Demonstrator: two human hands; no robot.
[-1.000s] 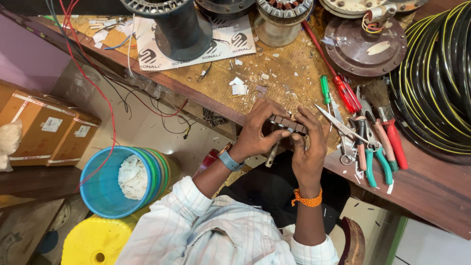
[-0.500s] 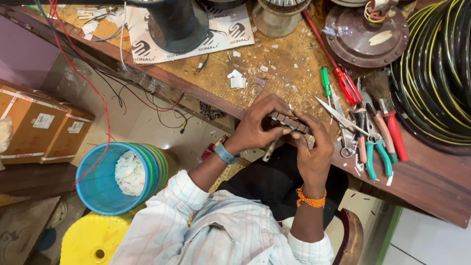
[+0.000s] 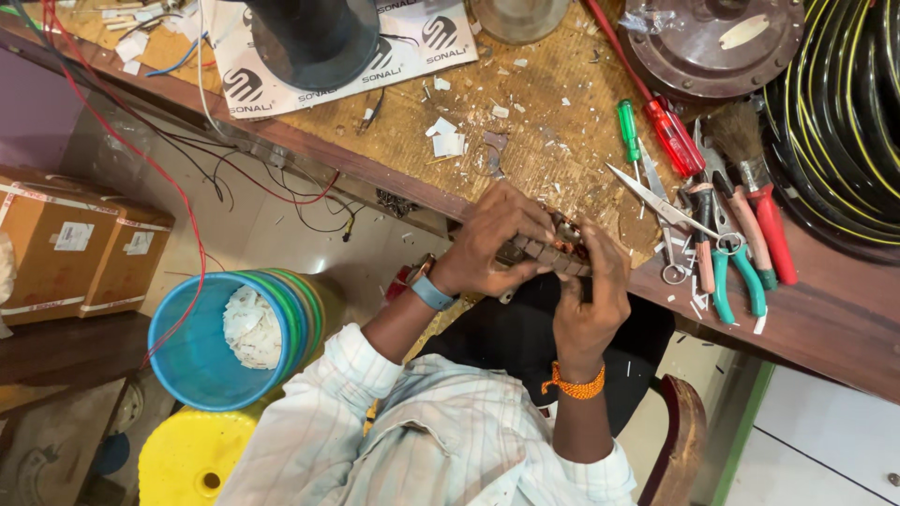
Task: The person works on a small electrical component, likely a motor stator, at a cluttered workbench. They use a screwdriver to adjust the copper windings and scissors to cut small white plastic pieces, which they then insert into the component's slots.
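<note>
Both my hands hold a small metal motor part with copper windings [image 3: 553,251] at the front edge of the wooden workbench [image 3: 525,122]. My left hand [image 3: 492,239], with a blue wristband, wraps over the part from the left with its fingers curled across the top. My right hand [image 3: 591,300], with an orange thread at the wrist, grips the part's right end from below. The fingers cover most of the part.
Scissors [image 3: 656,201], teal-handled pliers [image 3: 736,272], red [image 3: 670,131] and green [image 3: 626,126] screwdrivers and a brush [image 3: 759,187] lie right of my hands. Coiled black-and-yellow cable [image 3: 844,103] fills the far right. Stacked blue buckets [image 3: 202,347], a yellow stool [image 3: 187,459] and cardboard boxes [image 3: 84,244] stand below left.
Both hands stay closed on the part, shifting it slightly between the fingers. The view has drifted, so the bench things sit a little higher in the frame.
</note>
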